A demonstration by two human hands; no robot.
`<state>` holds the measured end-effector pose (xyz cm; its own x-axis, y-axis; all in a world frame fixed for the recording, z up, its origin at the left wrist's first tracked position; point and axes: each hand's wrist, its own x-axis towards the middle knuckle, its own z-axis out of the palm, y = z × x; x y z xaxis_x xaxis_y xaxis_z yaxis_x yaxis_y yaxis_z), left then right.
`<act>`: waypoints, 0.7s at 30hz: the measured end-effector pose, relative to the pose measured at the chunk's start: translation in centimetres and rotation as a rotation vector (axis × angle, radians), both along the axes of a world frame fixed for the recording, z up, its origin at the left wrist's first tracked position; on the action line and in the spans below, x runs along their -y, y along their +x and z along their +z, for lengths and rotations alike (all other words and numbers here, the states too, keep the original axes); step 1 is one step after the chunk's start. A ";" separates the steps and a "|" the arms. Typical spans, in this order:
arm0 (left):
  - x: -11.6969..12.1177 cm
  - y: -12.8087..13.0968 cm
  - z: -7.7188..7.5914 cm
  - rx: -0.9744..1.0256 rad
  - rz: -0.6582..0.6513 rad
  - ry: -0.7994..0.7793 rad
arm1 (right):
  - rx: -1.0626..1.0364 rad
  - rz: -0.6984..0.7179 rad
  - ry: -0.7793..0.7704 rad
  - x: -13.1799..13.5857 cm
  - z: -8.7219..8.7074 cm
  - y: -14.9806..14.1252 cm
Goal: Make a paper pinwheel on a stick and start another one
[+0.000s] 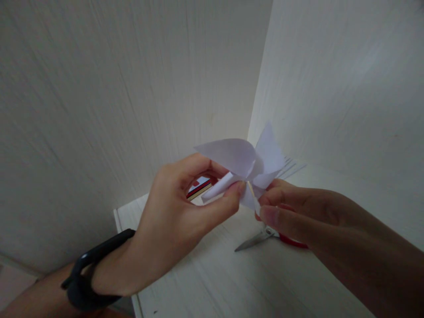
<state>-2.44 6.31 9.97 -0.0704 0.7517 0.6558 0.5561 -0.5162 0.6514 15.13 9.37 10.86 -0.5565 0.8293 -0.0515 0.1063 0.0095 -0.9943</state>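
Observation:
A white paper pinwheel (228, 152) is held up above the table, its curved blades meeting at a pinched centre. My left hand (185, 207) grips it from the left, with the thumb pressed near the centre and the fingers behind the paper. From the right, my right hand (298, 207) pinches a lower blade between thumb and fingers. Beneath the hands lie scissors (256, 240) with metal blades and red handles, partly covered by my right hand.
The white wood-grain table (205, 282) ends at an edge on the left. Pale panels (132, 88) rise behind and to the right. Behind my left hand shows a small stack (199, 189) with red and dark edges. Several thin sticks (293, 168) lie behind the pinwheel.

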 end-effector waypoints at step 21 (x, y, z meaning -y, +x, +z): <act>1.2 -0.1 0.3 -0.267 0.036 0.290 | 0.184 0.020 0.143 -0.8 -1.0 -0.1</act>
